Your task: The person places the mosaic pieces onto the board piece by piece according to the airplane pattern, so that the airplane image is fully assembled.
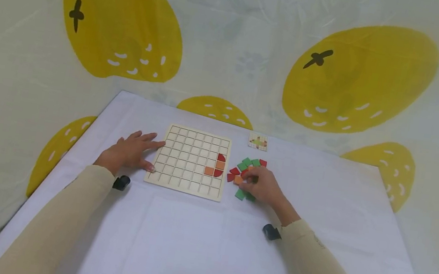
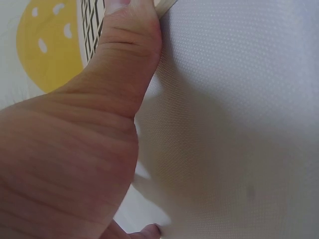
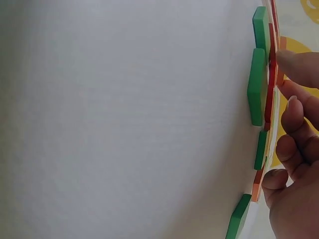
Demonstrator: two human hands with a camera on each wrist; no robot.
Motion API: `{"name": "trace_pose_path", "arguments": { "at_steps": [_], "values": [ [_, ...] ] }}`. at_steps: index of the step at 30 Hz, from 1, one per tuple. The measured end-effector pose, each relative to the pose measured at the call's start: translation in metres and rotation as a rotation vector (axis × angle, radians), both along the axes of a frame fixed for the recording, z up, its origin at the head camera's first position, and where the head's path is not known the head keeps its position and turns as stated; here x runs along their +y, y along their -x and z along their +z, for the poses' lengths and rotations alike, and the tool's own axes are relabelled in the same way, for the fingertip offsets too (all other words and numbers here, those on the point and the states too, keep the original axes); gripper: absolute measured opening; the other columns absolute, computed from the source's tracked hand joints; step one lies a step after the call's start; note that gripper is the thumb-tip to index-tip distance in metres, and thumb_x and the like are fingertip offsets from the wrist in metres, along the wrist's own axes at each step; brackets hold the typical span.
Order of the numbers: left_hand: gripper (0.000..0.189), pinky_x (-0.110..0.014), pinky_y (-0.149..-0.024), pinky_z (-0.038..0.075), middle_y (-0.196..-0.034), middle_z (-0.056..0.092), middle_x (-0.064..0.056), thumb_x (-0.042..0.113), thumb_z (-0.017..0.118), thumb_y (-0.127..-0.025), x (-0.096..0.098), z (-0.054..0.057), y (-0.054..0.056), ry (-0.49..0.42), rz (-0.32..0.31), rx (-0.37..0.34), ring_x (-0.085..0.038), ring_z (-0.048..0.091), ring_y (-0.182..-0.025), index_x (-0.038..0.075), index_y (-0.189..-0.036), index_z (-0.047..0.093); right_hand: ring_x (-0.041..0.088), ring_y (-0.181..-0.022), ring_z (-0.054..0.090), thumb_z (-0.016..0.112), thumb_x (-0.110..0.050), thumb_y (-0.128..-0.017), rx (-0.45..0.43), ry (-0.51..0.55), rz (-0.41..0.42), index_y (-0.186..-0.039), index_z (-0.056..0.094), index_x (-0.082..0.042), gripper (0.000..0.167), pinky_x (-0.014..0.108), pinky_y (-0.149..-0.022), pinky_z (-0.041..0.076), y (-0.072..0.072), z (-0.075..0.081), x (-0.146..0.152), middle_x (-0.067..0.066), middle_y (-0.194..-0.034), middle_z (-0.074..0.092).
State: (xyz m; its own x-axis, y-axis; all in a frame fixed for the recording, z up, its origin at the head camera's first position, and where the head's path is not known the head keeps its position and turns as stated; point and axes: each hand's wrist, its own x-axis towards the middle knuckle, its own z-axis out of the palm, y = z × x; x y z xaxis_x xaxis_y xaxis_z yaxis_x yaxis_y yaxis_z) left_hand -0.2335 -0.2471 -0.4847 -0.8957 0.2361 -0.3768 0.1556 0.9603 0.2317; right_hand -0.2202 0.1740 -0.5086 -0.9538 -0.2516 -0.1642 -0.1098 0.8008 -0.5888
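My left hand (image 1: 128, 151) rests at the left side of a wooden grid board (image 1: 183, 189), fingers spread, with index finger and thumb on its edge. The left wrist view shows the thumb (image 2: 122, 55) stretched to the board's edge. On the board's right side lie two red rounded tiles (image 1: 218, 173) and two orange square tiles (image 1: 208, 171). Over a pile of loose tiles right of the board, my right hand (image 1: 264, 186) has its fingers bent. Its thumb and index fingertips pinch an orange tile (image 3: 280, 69) in the right wrist view; the hand hides part of the pile.
Green tiles (image 1: 240, 194) and red tiles (image 1: 234, 171) lie loose around the right hand. A small pattern card (image 1: 258, 141) lies behind the pile. The white-covered table (image 1: 186, 245) meets a curtain with yellow fruit prints (image 1: 122, 18) at the back.
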Motion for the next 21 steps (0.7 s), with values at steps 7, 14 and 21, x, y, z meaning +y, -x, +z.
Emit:
{"name": "trace_pose_path", "arguments": {
  "at_steps": [7,14,21],
  "values": [
    [0.096,-0.085,-0.116,0.016,-0.177,0.015,-0.010,0.053,0.080,-0.084,0.000,0.002,-0.002,-0.011,-0.008,0.010,-0.053,0.009,-0.159,0.036,-0.164,0.030,0.023,-0.101,0.058,0.082,-0.025,-0.090,-0.012,0.041,0.012,-0.113,0.078,-0.015,0.026,0.031,-0.082,0.054,0.002,0.005,-0.001,0.004,-0.105,0.070],
    [0.097,-0.084,-0.116,0.016,-0.177,0.015,-0.010,0.052,0.081,-0.084,0.002,0.003,-0.003,-0.006,0.005,0.010,-0.052,0.008,-0.160,0.037,-0.164,0.030,0.023,-0.102,0.059,0.083,-0.027,-0.090,-0.013,0.060,0.018,-0.116,0.078,-0.014,0.029,0.031,-0.083,0.055,0.003,0.009,-0.005,0.004,-0.107,0.071],
    [0.097,-0.084,-0.117,0.016,-0.177,0.016,-0.009,0.053,0.081,-0.083,0.000,0.001,-0.001,-0.006,0.003,0.003,-0.052,0.009,-0.160,0.038,-0.164,0.030,0.023,-0.097,0.057,0.083,-0.024,-0.090,-0.019,0.108,0.029,-0.114,0.079,-0.012,0.027,0.028,-0.078,0.052,0.006,0.009,-0.011,0.006,-0.101,0.068]
  ]
}}
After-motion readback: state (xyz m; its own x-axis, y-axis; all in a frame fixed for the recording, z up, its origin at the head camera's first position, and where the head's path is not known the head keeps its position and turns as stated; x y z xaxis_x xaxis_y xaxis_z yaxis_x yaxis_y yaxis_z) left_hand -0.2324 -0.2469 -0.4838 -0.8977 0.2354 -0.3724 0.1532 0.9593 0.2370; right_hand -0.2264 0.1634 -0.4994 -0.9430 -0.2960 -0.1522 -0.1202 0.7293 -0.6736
